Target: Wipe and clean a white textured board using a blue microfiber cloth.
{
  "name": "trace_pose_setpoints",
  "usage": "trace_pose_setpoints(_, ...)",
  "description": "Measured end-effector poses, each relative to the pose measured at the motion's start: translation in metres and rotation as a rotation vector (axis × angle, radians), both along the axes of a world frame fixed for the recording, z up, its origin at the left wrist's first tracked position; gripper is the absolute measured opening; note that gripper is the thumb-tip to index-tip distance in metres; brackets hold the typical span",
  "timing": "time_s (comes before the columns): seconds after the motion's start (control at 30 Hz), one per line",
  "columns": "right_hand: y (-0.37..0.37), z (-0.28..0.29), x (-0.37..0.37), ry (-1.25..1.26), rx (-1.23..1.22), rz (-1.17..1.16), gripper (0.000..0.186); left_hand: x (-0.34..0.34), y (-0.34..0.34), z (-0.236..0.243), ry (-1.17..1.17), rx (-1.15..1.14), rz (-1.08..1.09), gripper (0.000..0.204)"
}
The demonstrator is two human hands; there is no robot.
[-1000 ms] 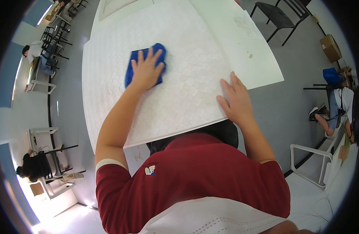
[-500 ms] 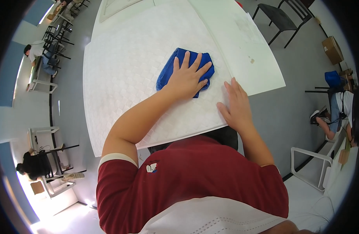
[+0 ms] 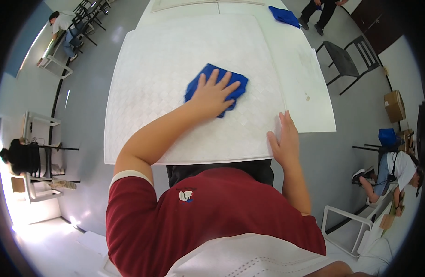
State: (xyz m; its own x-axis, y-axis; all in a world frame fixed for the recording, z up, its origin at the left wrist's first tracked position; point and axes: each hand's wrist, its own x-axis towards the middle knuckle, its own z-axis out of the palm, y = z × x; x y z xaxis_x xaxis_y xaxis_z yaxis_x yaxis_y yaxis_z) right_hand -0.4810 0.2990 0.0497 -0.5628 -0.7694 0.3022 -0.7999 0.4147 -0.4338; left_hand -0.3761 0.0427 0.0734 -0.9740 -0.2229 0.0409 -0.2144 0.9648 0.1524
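Observation:
A large white textured panel [image 3: 166,78] lies flat on a white table [image 3: 309,92]. My left hand [image 3: 214,93] presses flat on a blue cloth [image 3: 196,83] near the panel's middle, fingers spread over it. My right hand [image 3: 283,140] rests flat on the panel's near right corner, fingers apart, holding nothing. My red-sleeved arms come in from below.
A second blue cloth [image 3: 284,16] lies at the table's far end, where a person's legs [image 3: 319,13] stand. A dark chair [image 3: 344,60] is right of the table. Other people sit at the far left [image 3: 62,23], left [image 3: 23,159] and right [image 3: 397,171].
My left hand has slid the blue cloth from the panel's left part toward its middle right. My right hand has stayed on the near right corner.

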Motion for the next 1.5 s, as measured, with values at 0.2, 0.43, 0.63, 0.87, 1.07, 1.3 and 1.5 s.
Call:
trace_pose_setpoints(0.2, 0.0, 0.001, 0.0, -0.01, 0.001, -0.017, 0.059, 0.092, -0.083, 0.0, -0.099, -0.06, 0.429, 0.054)
trace_pose_setpoints(0.43, 0.001, 0.003, -0.002, 0.022, 0.027, -0.021, 0.057, 0.169, -0.184, -0.019, -0.088, -0.057, 0.834, 0.054)
trace_pose_setpoints(0.63, 0.001, 0.006, 0.0, 0.026, 0.046, -0.03, 0.054, 0.138, -0.229, -0.026, -0.08, -0.059, 0.907, 0.054)
trace_pose_setpoints(0.87, 0.004, 0.002, -0.001, 0.036, 0.053, -0.039, 0.051, 0.111, -0.272, -0.033, -0.067, -0.037, 0.964, 0.054)
trace_pose_setpoints(1.07, 0.004, 0.009, 0.001, 0.011, 0.061, -0.052, 0.05, 0.056, -0.281, -0.031, -0.035, 0.0, 0.971, 0.056)
trace_pose_setpoints(1.3, 0.002, 0.015, 0.002, 0.008, 0.095, -0.07, 0.051, -0.036, -0.243, -0.026, -0.035, 0.041, 0.69, 0.058)
trace_pose_setpoints(1.5, 0.002, 0.013, 0.001, 0.016, 0.085, -0.077, 0.052, -0.133, -0.152, -0.019, -0.029, 0.027, 0.406, 0.058)
